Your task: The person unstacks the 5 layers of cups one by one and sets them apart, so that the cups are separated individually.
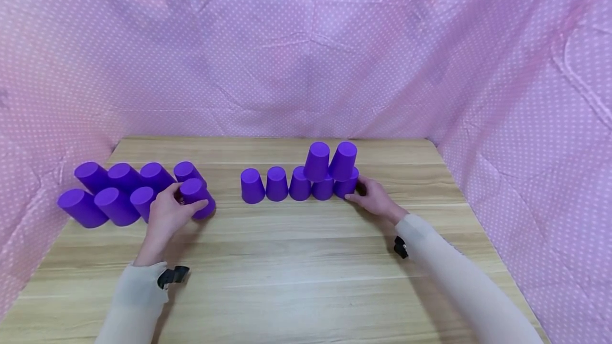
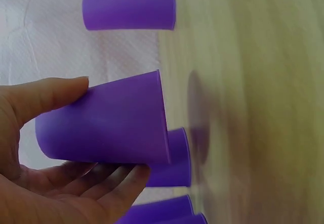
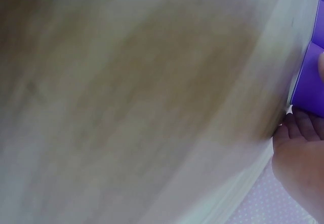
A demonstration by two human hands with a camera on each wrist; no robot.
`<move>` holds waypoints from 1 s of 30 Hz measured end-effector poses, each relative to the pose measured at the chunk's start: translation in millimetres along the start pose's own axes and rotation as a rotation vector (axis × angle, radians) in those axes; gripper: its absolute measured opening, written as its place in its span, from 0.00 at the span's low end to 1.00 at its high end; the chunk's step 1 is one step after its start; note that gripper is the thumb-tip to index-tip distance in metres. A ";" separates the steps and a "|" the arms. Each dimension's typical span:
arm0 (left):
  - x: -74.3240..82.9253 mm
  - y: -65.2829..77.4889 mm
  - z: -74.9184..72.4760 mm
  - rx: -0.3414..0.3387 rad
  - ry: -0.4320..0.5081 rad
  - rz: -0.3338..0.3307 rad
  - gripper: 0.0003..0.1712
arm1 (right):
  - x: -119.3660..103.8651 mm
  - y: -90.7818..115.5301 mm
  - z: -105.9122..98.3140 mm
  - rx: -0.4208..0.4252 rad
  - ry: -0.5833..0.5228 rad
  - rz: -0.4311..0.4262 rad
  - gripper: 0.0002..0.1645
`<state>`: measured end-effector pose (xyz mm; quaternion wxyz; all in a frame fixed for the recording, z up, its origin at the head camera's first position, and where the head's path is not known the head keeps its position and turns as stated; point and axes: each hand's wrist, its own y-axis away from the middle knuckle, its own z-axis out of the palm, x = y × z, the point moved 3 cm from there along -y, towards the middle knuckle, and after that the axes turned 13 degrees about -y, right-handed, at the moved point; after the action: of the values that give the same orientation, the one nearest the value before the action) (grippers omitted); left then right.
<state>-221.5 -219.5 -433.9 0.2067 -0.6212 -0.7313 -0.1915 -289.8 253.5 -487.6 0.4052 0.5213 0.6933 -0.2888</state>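
Observation:
My left hand [image 1: 168, 211] grips an upside-down purple cup [image 1: 198, 199] between thumb and fingers. In the left wrist view this held cup [image 2: 101, 120] tilts, its rim off the table with a shadow beside it. Around the rightmost cup [image 1: 345, 188] of a bottom row, the thumb and fingers of my right hand [image 1: 377, 199] hold its sides low down. Two more cups, a left one [image 1: 317, 162] and a right one [image 1: 343, 161], stand upside down on the right part of that row. Only the edge of the right wrist view catches the right hand [image 3: 298, 153].
Several upside-down purple cups [image 1: 83, 208] stand in two rows at the left, close by my left hand. The left end of the bottom row has a cup [image 1: 252, 186] with nothing on top. Pink dotted cloth [image 1: 306, 68] encloses the wooden table [image 1: 287, 280].

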 end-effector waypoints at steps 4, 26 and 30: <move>-8.6 1.3 -1.6 -0.012 -0.002 -0.032 0.43 | -0.2 0.3 -0.4 0.006 0.006 0.006 0.35; -29.7 -4.3 -1.5 -0.040 -0.030 -0.138 0.49 | -1.1 1.1 0.1 0.000 -0.007 -0.032 0.30; -29.5 -4.2 -0.6 -0.021 -0.026 -0.139 0.48 | -2.2 1.2 0.6 -0.004 -0.003 -0.039 0.30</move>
<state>-221.4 -245.0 -449.5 0.1767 -0.5734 -0.7732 -0.2051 -288.2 252.3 -485.9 0.4015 0.5063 0.7033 -0.2963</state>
